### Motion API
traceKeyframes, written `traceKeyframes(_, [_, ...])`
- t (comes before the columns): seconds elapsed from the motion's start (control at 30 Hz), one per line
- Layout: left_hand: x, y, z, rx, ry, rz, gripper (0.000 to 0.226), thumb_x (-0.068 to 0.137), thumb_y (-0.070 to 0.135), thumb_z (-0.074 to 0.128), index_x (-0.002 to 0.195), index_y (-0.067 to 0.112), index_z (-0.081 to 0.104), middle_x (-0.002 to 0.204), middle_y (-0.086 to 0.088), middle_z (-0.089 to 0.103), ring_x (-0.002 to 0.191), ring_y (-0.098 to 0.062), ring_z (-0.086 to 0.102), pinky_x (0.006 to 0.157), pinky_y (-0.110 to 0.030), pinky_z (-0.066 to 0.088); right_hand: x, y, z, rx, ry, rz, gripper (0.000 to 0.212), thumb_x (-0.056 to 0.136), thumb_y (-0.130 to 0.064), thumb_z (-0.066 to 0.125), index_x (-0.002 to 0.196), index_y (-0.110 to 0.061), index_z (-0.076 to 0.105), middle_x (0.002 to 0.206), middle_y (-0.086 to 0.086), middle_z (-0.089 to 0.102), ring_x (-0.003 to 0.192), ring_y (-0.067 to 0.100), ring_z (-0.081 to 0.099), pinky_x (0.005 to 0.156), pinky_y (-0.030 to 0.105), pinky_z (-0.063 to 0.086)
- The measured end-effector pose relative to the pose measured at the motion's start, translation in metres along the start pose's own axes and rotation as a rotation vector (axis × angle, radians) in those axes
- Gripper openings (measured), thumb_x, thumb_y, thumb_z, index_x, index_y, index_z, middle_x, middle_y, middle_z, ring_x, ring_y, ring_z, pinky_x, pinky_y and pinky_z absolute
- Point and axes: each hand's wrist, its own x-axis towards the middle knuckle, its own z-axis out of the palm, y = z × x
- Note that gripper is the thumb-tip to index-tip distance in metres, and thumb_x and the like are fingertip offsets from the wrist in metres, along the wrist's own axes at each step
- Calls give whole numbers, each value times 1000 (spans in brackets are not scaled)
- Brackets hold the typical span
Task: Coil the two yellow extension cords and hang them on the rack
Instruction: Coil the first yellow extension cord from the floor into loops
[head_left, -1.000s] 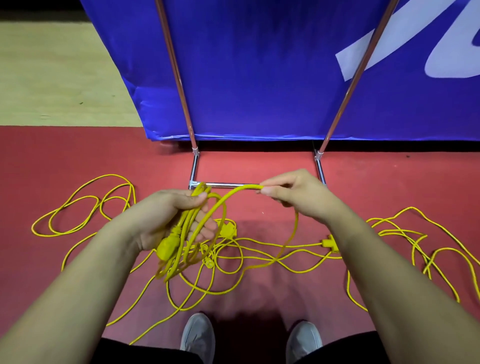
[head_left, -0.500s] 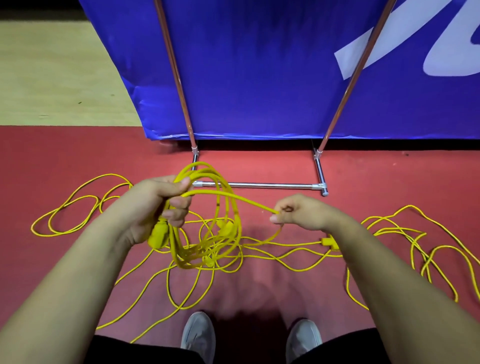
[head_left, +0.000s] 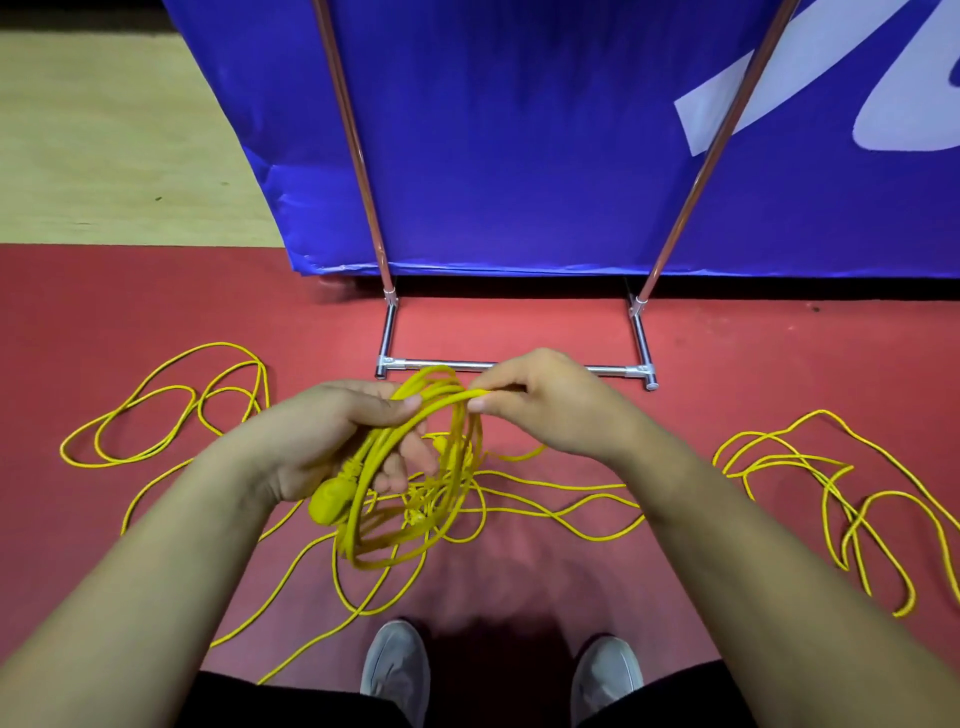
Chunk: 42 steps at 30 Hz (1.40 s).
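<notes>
My left hand (head_left: 332, 441) grips a bundle of several yellow cord loops (head_left: 410, 540), with the cord's yellow plug (head_left: 328, 503) hanging below my palm. My right hand (head_left: 550, 410) pinches a strand of the same cord and holds it against the top of the coil, just by my left thumb. Loose yellow cord (head_left: 545, 493) trails from the coil over the red floor. More yellow cord lies in loops at the left (head_left: 156, 410) and at the right (head_left: 831, 478). The metal rack (head_left: 519, 368) stands right behind my hands, its base bar on the floor.
A blue banner (head_left: 519, 156) hangs behind the rack's two slanted poles (head_left: 358, 156). My grey shoes (head_left: 397, 660) stand on the red floor below the coil. Pale wooden floor (head_left: 104, 130) lies at the far left.
My right hand swung down and out to the right, then came back up and laid another loop of cord onto the coil in my left hand. The coil has grown.
</notes>
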Motion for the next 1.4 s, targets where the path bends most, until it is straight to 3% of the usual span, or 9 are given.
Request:
traceKeyframes(0.17, [3,-2,3,-75,-91,-2,29,85,31,61,87,2,60,53,-6,40,35,-16,36,41,-21,32,-1,-1,4,-15,41,-50,18,92,-27,62,74,-30,63,66,14,57,61,28,51,55,37,45])
traceKeyframes(0.27, [4,-4,0,-82,-144,21,43,70,40,79,87,4,63,55,-7,43,37,-17,41,42,-22,37,-3,-5,4,-138,55,-133,17,92,-26,61,77,-19,65,66,8,57,63,21,50,63,38,44])
traceKeyframes(0.4, [5,-3,5,-60,-89,42,26,85,26,59,85,1,53,50,-2,36,33,-13,33,40,-19,31,-2,-7,8,-157,54,-195,15,91,-23,62,83,-11,68,66,-2,57,63,11,47,60,24,39])
traceKeyframes(0.83, [-3,14,-22,-472,-27,260,27,92,27,44,72,12,54,46,11,31,31,-2,26,35,-18,26,-19,150,22,-80,72,437,17,94,-16,56,84,-3,54,66,-3,42,66,16,37,58,28,29])
traceKeyframes(1.03, [-1,13,-55,-767,-459,275,39,105,29,28,94,2,54,60,3,36,46,-10,33,52,-26,30,-19,163,18,159,429,533,17,92,-13,60,76,-14,56,69,3,56,64,15,46,60,26,35])
traceKeyframes(1.13, [0,16,-52,-760,-346,329,28,101,26,38,91,4,54,57,3,45,44,-9,36,50,-23,36,-16,160,20,526,745,588,22,89,-11,66,73,-17,52,67,6,55,61,17,58,65,29,46])
traceKeyframes(1.2, [0,17,-42,-657,-122,381,17,94,21,46,88,7,53,55,6,43,42,-6,39,46,-20,37,-17,160,25,559,790,608,24,87,-10,68,71,-17,51,61,4,46,47,15,51,53,24,43])
traceKeyframes(1.27, [3,18,-32,-503,88,405,17,87,19,49,93,5,55,53,5,43,42,-7,41,44,-18,38,-15,159,24,190,564,650,22,83,-16,73,66,-16,59,59,6,46,55,17,43,53,25,36])
traceKeyframes(1.4, [6,15,-24,-230,295,314,22,92,17,49,100,0,61,58,-3,59,50,-15,61,50,-21,52,-6,99,16,-396,-298,629,15,81,-22,74,73,-9,72,68,10,59,69,16,50,67,28,50])
